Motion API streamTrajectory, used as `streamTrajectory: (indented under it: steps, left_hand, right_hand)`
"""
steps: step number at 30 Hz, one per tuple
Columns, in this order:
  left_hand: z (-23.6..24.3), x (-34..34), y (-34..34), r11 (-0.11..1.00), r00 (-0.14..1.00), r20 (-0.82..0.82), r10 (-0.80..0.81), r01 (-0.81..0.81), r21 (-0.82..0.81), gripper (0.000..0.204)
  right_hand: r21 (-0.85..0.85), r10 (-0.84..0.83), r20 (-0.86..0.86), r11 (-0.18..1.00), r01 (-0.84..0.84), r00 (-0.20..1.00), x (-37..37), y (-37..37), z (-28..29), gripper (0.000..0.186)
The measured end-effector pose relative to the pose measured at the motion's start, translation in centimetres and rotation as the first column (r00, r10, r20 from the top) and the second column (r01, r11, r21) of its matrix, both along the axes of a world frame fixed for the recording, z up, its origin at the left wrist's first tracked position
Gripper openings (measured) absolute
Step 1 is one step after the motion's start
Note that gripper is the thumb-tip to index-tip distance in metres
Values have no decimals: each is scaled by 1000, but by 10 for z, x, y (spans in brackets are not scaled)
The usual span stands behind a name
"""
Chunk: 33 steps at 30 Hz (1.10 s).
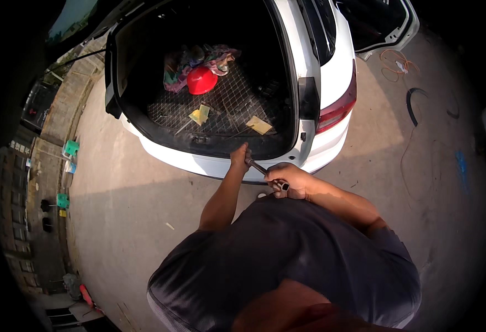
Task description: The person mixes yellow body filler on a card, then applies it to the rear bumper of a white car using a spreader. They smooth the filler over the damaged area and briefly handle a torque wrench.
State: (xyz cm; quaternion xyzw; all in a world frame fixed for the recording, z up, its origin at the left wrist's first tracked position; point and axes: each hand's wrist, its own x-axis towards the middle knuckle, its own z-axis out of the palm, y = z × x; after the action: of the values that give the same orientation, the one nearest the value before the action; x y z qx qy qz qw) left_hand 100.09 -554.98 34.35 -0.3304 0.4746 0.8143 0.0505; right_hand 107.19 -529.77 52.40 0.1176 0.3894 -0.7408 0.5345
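Observation:
My left hand (239, 157) is closed around the far end of a metal socket wrench (258, 167), near the rear edge of the car's open trunk. Closer to my body, my right hand (290, 178) grips the same tool. An open socket end (285, 187) shows beside the right fingers. The wrench slants across in front of my chest, above the white rear bumper (182, 161). Inside the trunk, a red helmet-like shell (201, 81) lies against a crumpled patterned cloth (176, 77). Yellowish pieces (259, 125) rest on the quilted trunk mat (226, 113).
The white car (340, 83) has its tailgate raised and a side door (403, 33) open. An orange cord (395, 65) and a dark curved strip (410, 108) lie on the concrete at right. Green stools (71, 148) stand by the left-hand curb.

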Motion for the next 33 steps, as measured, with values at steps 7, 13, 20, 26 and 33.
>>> streamTrajectory:
  steps: [7, 13, 20, 26, 33]
  left_hand:
    - [61, -2, -29, 950, 952, -179, -249, 276, 146, 29]
    - [87, 10, -58, 830, 812, -441, -382, 512, 222, 25]
    - [87, 3, -90, 742, 683, -409, -604, 670, 24, 20]
    - [78, 3, -108, 730, 645, -466, -605, 684, 0, 18]
    - [69, -4, -123, 631, 566, -434, -701, 776, -9, 16]
  right_hand:
    - [25, -30, -126, 999, 33, 992, -1, 38, 29, 23]
    - [34, 0, -156, 999, 5, 988, 0, 64, 24, 62]
    - [-123, -37, -68, 992, 29, 997, 11, 60, 29, 65]
    - [-92, -105, -17, 990, 103, 994, 23, 47, 20, 65]
    - [-57, -154, 26, 986, 156, 988, 35, 31, 12, 70]
